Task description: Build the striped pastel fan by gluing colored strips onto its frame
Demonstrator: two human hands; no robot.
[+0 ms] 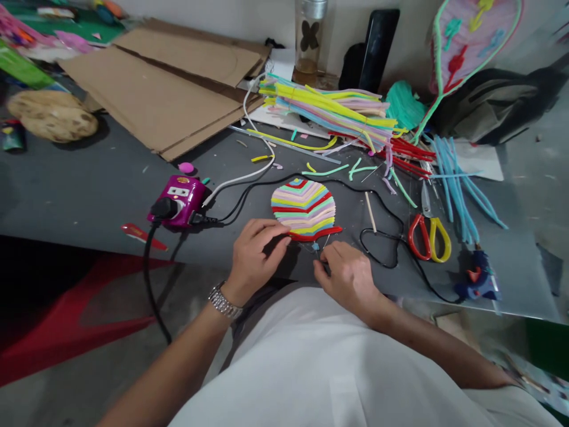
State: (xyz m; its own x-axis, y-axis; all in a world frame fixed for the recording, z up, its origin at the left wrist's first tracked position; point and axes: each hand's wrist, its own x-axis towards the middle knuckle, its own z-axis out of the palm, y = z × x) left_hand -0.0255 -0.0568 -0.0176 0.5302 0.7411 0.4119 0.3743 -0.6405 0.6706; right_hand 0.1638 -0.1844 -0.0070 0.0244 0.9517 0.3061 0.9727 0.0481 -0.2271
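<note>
A rounded piece of striped pipe cleaners lies on the grey table, with chevron rows in red, yellow, mint, pink and white. Along its lower edge runs a red pipe cleaner, its right end sticking out past the stripes. My left hand, wearing a metal watch, pinches the left end of this red strip between thumb and forefinger. Just below the right part of the edge, my right hand is closed with curled fingers; what they hold is hidden. A small blue bit sits between the hands.
A purple power adapter with cables stands left. Scissors and a blue glue gun lie right, the black cord looping nearby. Behind are pipe cleaner bundles, cardboard, a bottle and a phone.
</note>
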